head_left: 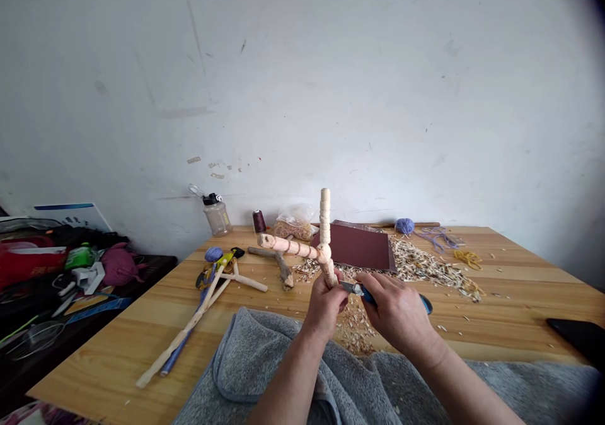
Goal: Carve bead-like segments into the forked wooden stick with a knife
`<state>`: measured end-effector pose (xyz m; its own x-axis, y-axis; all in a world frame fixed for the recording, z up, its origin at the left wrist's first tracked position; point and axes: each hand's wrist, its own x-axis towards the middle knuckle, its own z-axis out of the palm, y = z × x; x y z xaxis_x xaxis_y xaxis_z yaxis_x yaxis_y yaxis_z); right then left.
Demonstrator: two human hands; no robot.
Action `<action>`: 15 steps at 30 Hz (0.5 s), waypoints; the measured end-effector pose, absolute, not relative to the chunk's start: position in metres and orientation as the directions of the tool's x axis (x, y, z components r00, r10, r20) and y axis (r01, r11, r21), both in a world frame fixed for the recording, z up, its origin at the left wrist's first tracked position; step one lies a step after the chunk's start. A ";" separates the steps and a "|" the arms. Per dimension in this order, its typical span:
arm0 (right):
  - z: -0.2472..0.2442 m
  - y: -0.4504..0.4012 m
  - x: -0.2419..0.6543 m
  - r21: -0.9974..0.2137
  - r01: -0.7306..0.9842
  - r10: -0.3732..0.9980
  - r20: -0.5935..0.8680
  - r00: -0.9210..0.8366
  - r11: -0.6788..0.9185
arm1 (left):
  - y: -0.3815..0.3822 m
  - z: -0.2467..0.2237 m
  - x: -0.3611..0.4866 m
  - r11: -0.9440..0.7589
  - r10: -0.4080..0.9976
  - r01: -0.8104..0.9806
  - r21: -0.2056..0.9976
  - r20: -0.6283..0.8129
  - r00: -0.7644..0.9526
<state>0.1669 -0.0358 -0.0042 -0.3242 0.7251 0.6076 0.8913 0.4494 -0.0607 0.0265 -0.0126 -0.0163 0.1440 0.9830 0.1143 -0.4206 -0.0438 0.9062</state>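
- Gray towel (255,349) nearest the camera, bunched along the near edge of the wooden surface (104,355); probably there to catch chips and pad the work.
- Left hand (324,308): fingers curled tight round the lower stem of a forked stick (324,253). Likely gripped low to leave the fork free and brace the stem against the blade.
- Right hand (394,302): wrapped round the blue handle of a knife (358,289), blade at the stem, right beside the left thumb. Can't tell if the edge bites.
- Forked stick is held up off the surface, above its near half, around the middle. Long axis close to vertical: stem below, leaning slightly; one notched prong straight up. Other prong, ringed, points left and a little up.
- Wood shavings (416,261) heaped from mid-surface toward the right edge, beside a maroon board (362,248); more chips below the hands, which fits cutting over that spot.
- Left part of surface: peeled forked stick (182,335) slants inward from the near-left, alongside a blue stick (174,354); probably parked away from the knife.
- Far edge, left to right: bottle (218,217) by the far-left corner, thread spool (259,221), plastic bag (297,214), blue yarn ball (404,226). Likely pushed back for elbow room.
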 end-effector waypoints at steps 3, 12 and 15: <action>-0.002 -0.038 0.165 -0.032 0.887 0.712 0.609 -0.348 0.461 | -0.011 -0.022 0.028 -0.084 0.981 -0.336 0.938 0.137 0.137; -0.001 -0.038 0.164 -0.018 0.903 0.728 0.599 -0.334 0.430 | -0.012 -0.020 0.026 -0.283 0.952 -0.064 0.957 0.288 0.103; -0.001 -0.038 0.163 -0.017 0.908 0.739 0.588 -0.330 0.419 | -0.012 -0.019 0.026 -0.340 0.936 0.013 0.940 0.337 0.102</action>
<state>0.1632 -0.0382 -0.0013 -0.3299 0.7387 0.5878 0.9077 0.4192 -0.0173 0.0263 -0.0119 -0.0187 0.1023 0.9360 0.3368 0.0127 -0.3398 0.9404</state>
